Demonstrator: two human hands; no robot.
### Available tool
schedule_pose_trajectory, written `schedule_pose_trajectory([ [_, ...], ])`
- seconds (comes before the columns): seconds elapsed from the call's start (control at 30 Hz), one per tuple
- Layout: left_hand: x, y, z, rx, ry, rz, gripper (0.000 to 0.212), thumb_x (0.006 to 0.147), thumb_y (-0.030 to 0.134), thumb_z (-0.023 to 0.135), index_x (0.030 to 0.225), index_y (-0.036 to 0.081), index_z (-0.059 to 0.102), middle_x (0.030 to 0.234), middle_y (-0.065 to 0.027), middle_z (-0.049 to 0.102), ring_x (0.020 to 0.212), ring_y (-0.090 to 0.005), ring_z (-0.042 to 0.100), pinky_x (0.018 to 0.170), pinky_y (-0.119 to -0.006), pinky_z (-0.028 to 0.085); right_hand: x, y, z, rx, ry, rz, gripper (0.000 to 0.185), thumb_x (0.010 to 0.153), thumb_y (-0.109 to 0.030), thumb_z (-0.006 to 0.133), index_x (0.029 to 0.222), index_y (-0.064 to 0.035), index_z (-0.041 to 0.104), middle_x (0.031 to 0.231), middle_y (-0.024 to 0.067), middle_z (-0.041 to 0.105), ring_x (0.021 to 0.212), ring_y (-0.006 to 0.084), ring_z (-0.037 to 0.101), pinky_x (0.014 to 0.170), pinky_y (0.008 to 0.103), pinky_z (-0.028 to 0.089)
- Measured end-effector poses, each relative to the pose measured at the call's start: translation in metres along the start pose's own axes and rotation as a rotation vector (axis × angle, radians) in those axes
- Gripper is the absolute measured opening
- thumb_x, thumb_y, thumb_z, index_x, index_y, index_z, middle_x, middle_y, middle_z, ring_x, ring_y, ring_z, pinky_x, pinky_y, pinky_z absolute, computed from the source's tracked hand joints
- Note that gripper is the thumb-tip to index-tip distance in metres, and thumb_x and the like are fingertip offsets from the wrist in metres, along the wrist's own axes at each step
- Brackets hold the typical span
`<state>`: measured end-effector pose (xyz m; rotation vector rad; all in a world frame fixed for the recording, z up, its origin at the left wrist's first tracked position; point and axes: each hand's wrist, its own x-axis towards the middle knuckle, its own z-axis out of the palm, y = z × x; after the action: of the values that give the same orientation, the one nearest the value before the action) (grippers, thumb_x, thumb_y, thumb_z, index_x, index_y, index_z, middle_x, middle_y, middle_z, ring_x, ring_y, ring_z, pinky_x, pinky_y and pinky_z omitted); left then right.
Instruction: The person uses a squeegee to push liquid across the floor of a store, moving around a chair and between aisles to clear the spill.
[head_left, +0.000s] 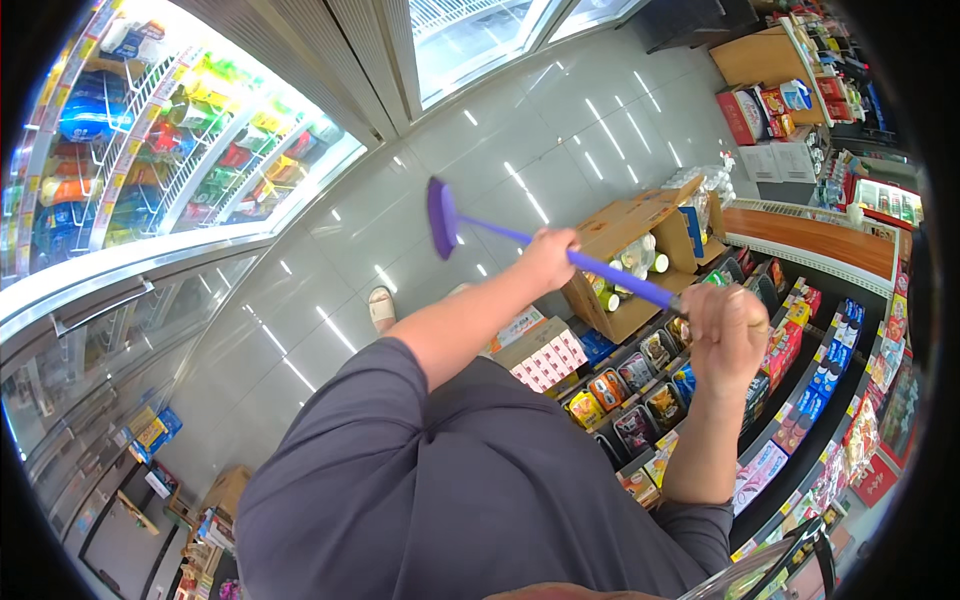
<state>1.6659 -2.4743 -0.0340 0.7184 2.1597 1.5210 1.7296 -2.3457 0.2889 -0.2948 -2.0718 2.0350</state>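
Observation:
I hold a purple broom (630, 283) by its handle with both hands. My left hand (551, 259) grips the shaft lower down, nearer the broom head. My right hand (726, 330) is closed round the upper end of the handle, over the snack shelves. The purple broom head (442, 217) is on the grey tiled floor (495, 180), between the glass-door coolers and an open cardboard box. A light sandal (381, 306) on my foot shows below the broom head.
An open cardboard box (622, 307) with green-lidded containers stands beside the snack shelves (787, 427). Pink-and-white packs (551, 360) sit near my body. A lit drinks cooler (180, 240) stands open-fronted at the upper left. More boxes (742, 112) are at the upper right.

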Motion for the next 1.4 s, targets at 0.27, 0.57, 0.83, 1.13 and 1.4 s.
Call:
schedule_pose_trajectory([
  [0.27, 0.027, 0.072, -0.034, 0.089, -0.208, 0.047, 0.016, 0.081, 0.008, 0.073, 0.096, 0.009, 0.068, 0.087, -0.0169, 0.074, 0.093, -0.0417, 0.071, 0.097, -0.048, 0.052, -0.014, -0.06, -0.023, 0.117, -0.031, -0.189, 0.047, 0.111, -0.029, 0.056, 0.069, -0.0138, 0.043, 0.061, -0.0021, 0.039, 0.057, 0.0166, 0.042, 0.068, 0.0393, 0.04],
  [0.57, -0.11, -0.064, -0.125, 0.352, -0.141, -0.325, 0.011, 0.085, 0.007, 0.071, 0.096, 0.011, 0.074, 0.098, -0.0179, 0.076, 0.099, -0.0406, 0.072, 0.09, -0.05, 0.057, -0.013, 0.08, 0.042, 0.168, -0.025, 0.367, 0.039, 0.11, -0.017, 0.06, 0.074, -0.0035, 0.063, 0.07, 0.0026, 0.063, 0.065, 0.0118, 0.055, 0.066, 0.0337, 0.049],
  [0.83, 0.038, -0.121, -0.109, 0.286, -0.313, -0.208, 0.014, 0.087, 0.005, 0.065, 0.098, 0.009, 0.074, 0.098, -0.0208, 0.076, 0.097, -0.0433, 0.072, 0.085, -0.051, 0.057, 0.095, 0.103, 0.027, 0.164, 0.344, 0.447, 0.046, 0.109, -0.03, 0.066, 0.069, -0.0081, 0.063, 0.062, 0.0022, 0.059, 0.056, 0.0097, 0.049, 0.058, 0.0282, 0.042],
  [1.13, 0.263, -0.052, -0.077, 0.294, -0.6, -0.085, 0.022, 0.088, 0.012, 0.069, 0.109, 0.011, 0.076, 0.105, -0.0199, 0.077, 0.105, -0.0414, 0.072, 0.096, -0.049, 0.058, 0.222, 0.046, -0.039, 0.109, 0.575, 0.18, 0.053, 0.112, -0.024, 0.059, 0.062, -0.0098, 0.049, 0.057, 0.0003, 0.046, 0.054, 0.012, 0.043, 0.065, 0.0336, 0.048],
  [1.4, 0.356, -0.025, -0.058, 0.287, -0.707, -0.058, 0.021, 0.085, 0.007, 0.069, 0.105, 0.009, 0.074, 0.103, -0.0213, 0.076, 0.101, -0.0435, 0.072, 0.09, -0.049, 0.059, 0.29, 0.032, -0.079, 0.108, 0.731, 0.174, 0.055, 0.113, -0.026, 0.058, 0.062, -0.0129, 0.043, 0.056, -0.0019, 0.04, 0.055, 0.012, 0.04, 0.064, 0.0339, 0.045],
])
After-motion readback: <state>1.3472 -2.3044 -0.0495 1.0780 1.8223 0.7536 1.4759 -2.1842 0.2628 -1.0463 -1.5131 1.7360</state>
